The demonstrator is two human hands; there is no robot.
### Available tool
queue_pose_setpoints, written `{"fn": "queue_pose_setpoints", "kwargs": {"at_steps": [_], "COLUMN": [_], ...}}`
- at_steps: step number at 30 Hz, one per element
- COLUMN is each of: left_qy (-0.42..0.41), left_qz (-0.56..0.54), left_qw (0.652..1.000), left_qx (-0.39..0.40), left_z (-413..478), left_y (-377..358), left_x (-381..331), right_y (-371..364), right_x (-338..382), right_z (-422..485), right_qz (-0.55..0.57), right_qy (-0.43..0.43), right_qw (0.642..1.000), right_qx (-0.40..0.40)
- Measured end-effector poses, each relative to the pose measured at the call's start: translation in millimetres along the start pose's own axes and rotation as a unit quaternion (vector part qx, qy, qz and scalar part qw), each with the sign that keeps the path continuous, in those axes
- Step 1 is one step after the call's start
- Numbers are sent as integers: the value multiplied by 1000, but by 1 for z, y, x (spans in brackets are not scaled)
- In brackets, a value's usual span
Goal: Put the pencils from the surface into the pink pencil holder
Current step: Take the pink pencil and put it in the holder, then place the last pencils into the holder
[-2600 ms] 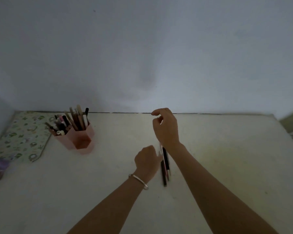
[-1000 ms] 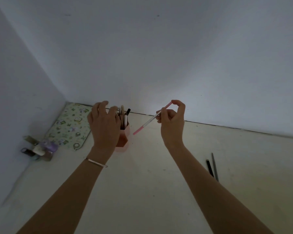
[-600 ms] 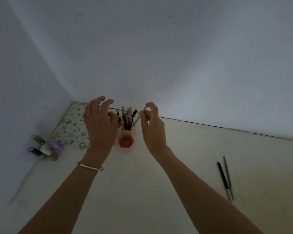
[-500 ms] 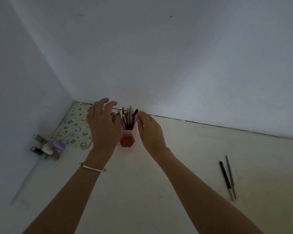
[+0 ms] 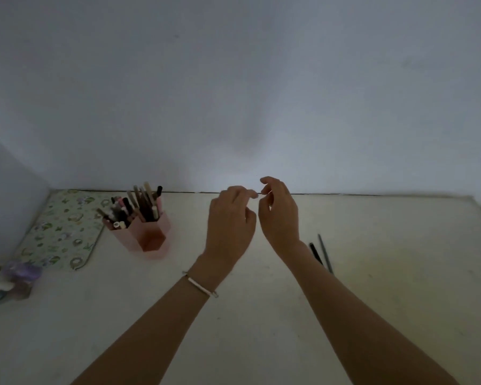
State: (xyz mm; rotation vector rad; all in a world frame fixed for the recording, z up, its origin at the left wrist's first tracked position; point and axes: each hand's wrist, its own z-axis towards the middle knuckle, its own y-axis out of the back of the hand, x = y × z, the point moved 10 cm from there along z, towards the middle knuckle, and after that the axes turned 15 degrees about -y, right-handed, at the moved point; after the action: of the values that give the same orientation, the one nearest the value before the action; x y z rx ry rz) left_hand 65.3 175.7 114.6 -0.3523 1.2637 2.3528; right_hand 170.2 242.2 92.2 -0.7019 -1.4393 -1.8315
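1. Now both hands hang empty over the middle of the table [image 5: 261,315]: the left hand [image 5: 229,226] and the right hand [image 5: 279,215] float side by side with the fingers loosely curled, each grip slack and holding nothing.
2. A second ago the right hand carried a pink pencil toward the pink pencil holder [image 5: 147,233], with the left hand cupped by it; half a second ago both hands were right at its rim. That pencil is no longer in either hand, so I judge it has gone in among the others standing in the holder.
3. The holder sits at far left of the table, upright and crowded with pens and pencils, just right of a patterned mat [image 5: 64,229]. The hands have since drawn away from it to the right, well clear.
4. Two pencils are left on the table: a black pencil [image 5: 315,252] and a grey pencil [image 5: 325,252], lying close alongside each other just right of the right wrist, which partly hides their near ends.
5. So one delivery looks done and two remain; the next move is probably a reach by the right hand down to that pair.
6. Some small bottles [image 5: 9,282] sit blurred at the left edge, no part of the job.
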Motion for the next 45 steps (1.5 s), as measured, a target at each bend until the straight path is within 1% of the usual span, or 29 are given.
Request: {"fn": "queue_pose_setpoints", "kwargs": {"at_steps": [3,6,8,12,15,18,20,22,25,27,29,31,33,34,35,36,38,40,42,45], "left_qy": [8,44,57,58,22,-8,-1,16,19,42,63,63,59,61,66,70,90,109,113,85], "left_qz": [-55,-97,-112,-131,-101,-11,17,35,59,37,0,-27,-61,-76,-84,-90,-101,-113,-103,-17], "left_qw": [996,988,981,957,945,925,912,909,919,934,952,968,975,976,978,981,985,987,988,988], "left_qx": [68,108,150,251,311,379,410,414,388,352,298,241,206,195,179,159,106,44,-23,-125], "left_z": [0,-10,-20,-43,-56,-71,-80,-84,-77,-64,-50,-39,-35,-34,-33,-30,-25,-18,-12,-6], "left_y": [-55,-104,-136,-194,-223,-239,-244,-240,-227,-212,-194,-175,-160,-154,-146,-140,-119,-91,-51,17], "left_x": [-34,-57,-71,-91,-104,-103,-96,-88,-74,-62,-52,-48,-46,-45,-39,-35,-19,-1,18,45], "right_y": [40,79,100,126,138,143,143,141,130,118,102,84,65,57,46,36,15,-2,-21,-38], "right_x": [-37,-75,-97,-135,-156,-172,-180,-188,-199,-206,-216,-228,-236,-237,-233,-229,-204,-166,-116,-42], "right_z": [4,7,8,7,5,3,2,1,2,4,4,-2,-14,-21,-26,-29,-27,-15,-2,9], "right_qz": [-16,-26,-37,-25,-13,-14,-18,-18,-39,-72,-123,-237,-371,-402,-402,-373,-239,-119,-49,57], "right_qy": [-36,-82,-102,-157,-177,-194,-200,-210,-233,-253,-280,-300,-296,-289,-279,-276,-284,-276,-230,-157], "right_qw": [999,995,992,984,980,977,976,974,969,963,951,924,878,865,866,877,917,943,962,978], "right_qx": [-32,-55,-67,-79,-89,-88,-90,-86,-73,-60,-37,7,60,83,105,123,145,144,137,126]}}
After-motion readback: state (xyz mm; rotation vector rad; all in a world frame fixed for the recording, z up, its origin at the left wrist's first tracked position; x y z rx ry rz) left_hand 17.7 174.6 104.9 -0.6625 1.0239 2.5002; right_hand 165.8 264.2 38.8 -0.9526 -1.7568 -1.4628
